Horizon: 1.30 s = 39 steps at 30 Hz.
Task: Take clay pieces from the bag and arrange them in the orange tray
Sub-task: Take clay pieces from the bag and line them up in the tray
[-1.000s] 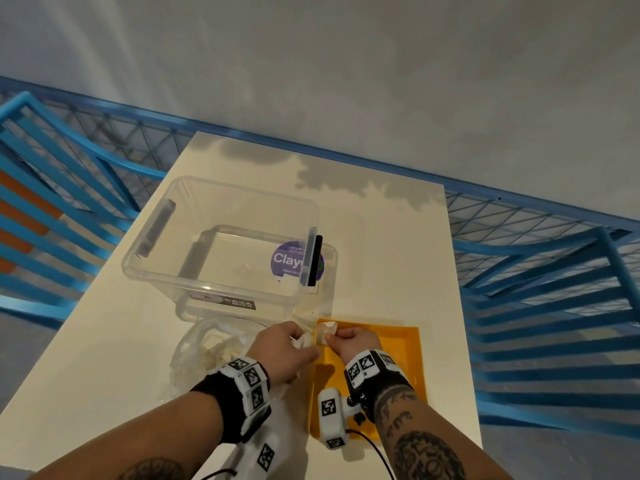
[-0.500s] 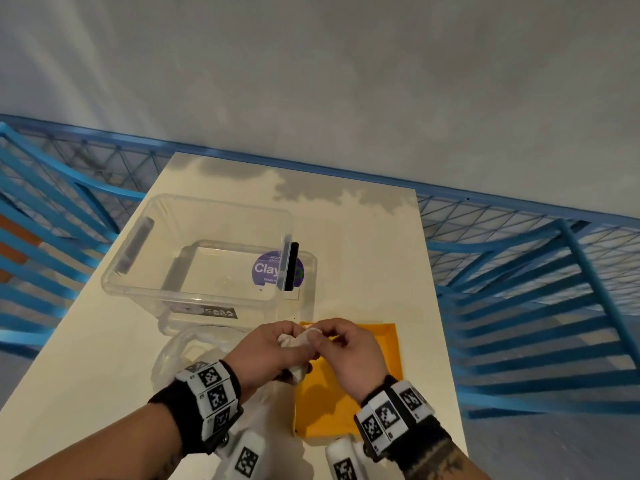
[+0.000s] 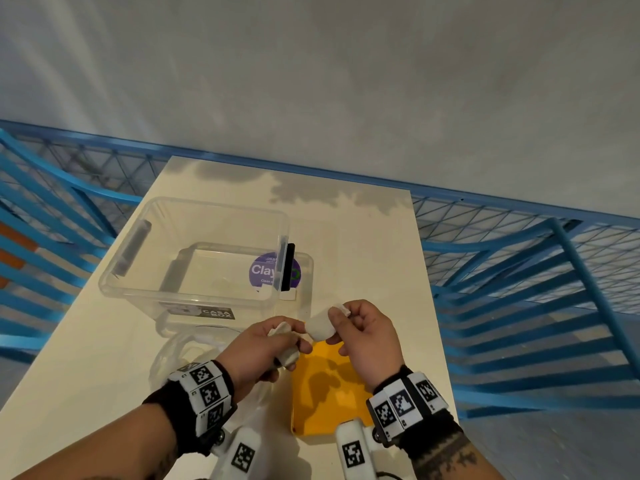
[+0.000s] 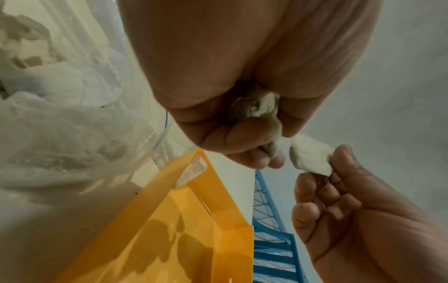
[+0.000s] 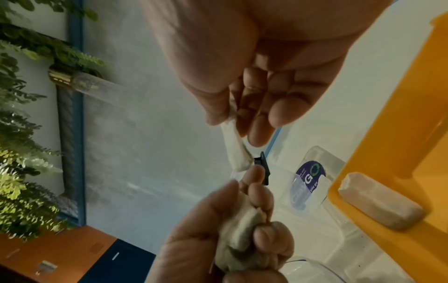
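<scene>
The right hand (image 3: pixel 363 332) pinched one clay piece (image 3: pixel 320 328); the left hand (image 3: pixel 268 348) gripped a clay lump (image 3: pixel 287 355). Best set that piece flat in the orange tray (image 3: pixel 332 410), beside the piece already there (image 5: pixel 378 201).

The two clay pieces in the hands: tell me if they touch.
Apart. The left wrist view shows a clear gap between the right hand's piece and the left hand's lump.

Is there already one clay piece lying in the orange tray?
Yes, the right wrist view shows a clay piece lying in a corner of the orange tray.
</scene>
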{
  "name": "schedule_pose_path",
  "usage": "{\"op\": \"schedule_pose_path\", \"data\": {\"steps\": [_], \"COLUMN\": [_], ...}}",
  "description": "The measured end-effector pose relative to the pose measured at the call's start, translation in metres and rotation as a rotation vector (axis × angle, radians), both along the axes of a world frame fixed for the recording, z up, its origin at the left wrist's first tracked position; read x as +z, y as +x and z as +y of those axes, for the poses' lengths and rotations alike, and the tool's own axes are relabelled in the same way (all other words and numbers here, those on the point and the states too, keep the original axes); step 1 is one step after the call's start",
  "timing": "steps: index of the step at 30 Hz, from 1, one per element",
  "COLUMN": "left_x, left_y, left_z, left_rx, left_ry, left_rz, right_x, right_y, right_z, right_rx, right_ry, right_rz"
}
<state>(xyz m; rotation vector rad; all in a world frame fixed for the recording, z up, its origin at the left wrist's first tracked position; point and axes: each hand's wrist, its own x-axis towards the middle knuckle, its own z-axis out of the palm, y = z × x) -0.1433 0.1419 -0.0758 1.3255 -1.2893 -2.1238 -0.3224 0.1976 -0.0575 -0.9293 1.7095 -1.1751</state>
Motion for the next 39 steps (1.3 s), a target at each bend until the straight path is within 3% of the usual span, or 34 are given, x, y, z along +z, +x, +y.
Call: {"op": "schedule_pose_path", "data": {"steps": [5, 11, 19, 23, 26, 32, 39], "left_x": [-0.004, -0.014, -0.015, -0.019, -0.029, -0.050, -0.066], "left_y": [-0.001, -0.005, -0.004, -0.001, 0.001, 0.005, -0.001], "left_z": [0.000, -0.001, -0.003, -0.002, 0.000, -0.003, -0.010], "left_rx": [-0.023, -0.019, -0.073, -0.147, -0.191, -0.265, -0.316], "left_ry": [-0.063, -0.135, -0.141, -0.231, -0.305, -0.441, -0.441], "left_rz": [0.014, -0.083, -0.125, -0.213, -0.331, -0.649, -0.691], "right_x": [-0.003, -0.004, -0.008, -0.015, -0.031, -0.076, -0.087], "right_y": [0.003, 0.001, -0.006, -0.003, -0.004, -0.001, 0.014], "right_z": [0.003, 0.007, 0.007, 0.009, 0.010, 0.000, -0.036], "right_rx": [-0.008, 0.038, 0.054, 0.248, 0.276, 0.401, 0.389], "right_ry": [0.024, -0.021, -0.091, 0.003, 0.081, 0.409, 0.428], "right_rz": [-0.056, -0.088, 0.229, 0.331, 0.387, 0.443, 0.495]}}
